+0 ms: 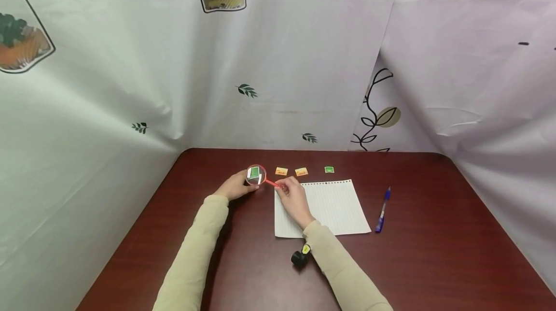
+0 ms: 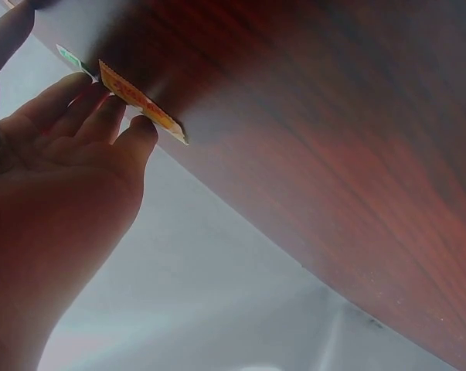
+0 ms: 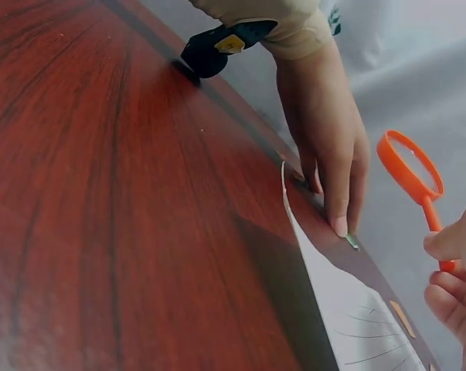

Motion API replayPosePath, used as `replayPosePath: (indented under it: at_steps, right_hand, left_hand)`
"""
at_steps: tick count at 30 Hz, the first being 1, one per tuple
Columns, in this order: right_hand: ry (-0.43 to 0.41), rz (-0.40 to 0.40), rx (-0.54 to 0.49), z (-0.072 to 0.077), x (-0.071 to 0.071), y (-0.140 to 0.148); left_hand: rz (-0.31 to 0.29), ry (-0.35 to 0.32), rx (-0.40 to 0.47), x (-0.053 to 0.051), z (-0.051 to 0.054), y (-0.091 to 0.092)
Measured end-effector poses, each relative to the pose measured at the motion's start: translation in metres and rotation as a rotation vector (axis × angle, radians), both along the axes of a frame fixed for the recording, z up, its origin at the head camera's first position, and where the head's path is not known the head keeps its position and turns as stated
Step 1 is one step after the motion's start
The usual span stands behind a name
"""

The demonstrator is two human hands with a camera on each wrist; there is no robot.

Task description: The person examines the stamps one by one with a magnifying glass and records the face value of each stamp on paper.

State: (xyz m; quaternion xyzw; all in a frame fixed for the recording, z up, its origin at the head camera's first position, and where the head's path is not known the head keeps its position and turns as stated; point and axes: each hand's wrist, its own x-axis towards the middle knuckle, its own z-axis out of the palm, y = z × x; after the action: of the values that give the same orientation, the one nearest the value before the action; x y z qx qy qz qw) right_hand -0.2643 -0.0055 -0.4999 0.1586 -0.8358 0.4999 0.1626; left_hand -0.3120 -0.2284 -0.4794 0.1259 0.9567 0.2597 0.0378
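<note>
My right hand (image 1: 296, 202) pinches the handle of an orange-red magnifying glass (image 3: 399, 171), its lens raised above the table. In the head view, a green stamp-like paper (image 1: 254, 172) shows through the lens. Beside it, my left hand (image 1: 232, 186) rests low at the tabletop, fingertips at the small green paper (image 3: 352, 241) in the right wrist view. An orange stamp-like paper (image 2: 144, 102) lies by the left hand's outer fingers in the left wrist view; the left hand hides it in the head view. Whether the fingers press either paper, I cannot tell.
Two orange stamp-like papers (image 1: 281, 171) and a green one (image 1: 329, 169) lie in a row at the back. A lined notebook sheet (image 1: 334, 209) lies under my right forearm. A blue pen (image 1: 383, 209) sits to its right. Patterned white cloth (image 1: 304, 60) surrounds the reddish-brown table (image 1: 434, 253).
</note>
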Motion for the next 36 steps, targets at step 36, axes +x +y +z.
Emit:
replayPosePath:
  at_steps: [36]
  right_hand:
    - [-0.031,0.01,-0.018,0.011,0.002,0.0]
  left_hand:
    - [0.01,-0.007,0.006,0.0,0.0,-0.001]
